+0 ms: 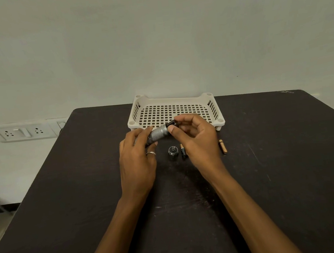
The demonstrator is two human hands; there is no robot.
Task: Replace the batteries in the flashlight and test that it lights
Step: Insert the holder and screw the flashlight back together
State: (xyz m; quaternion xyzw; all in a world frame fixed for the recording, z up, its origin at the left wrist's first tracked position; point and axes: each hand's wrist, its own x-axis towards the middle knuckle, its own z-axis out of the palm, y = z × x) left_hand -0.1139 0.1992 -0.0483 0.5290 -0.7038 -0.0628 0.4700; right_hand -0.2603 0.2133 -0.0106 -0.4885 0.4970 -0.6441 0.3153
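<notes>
Flashlight [158, 133]: tilted, above the table [87, 198].
Left hand [137, 161]: fingers curled round its lower barrel.
Right hand [196, 139]: thumb and fingertips pinch the black piece [171, 123] at its upper end.
Cap [173, 151]: on the table (between the wrists), beside a battery [183, 150].

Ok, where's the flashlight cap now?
Head view: the cap sits on the table between the left hand and right hand, below the held flashlight, a black battery at its right.
</notes>
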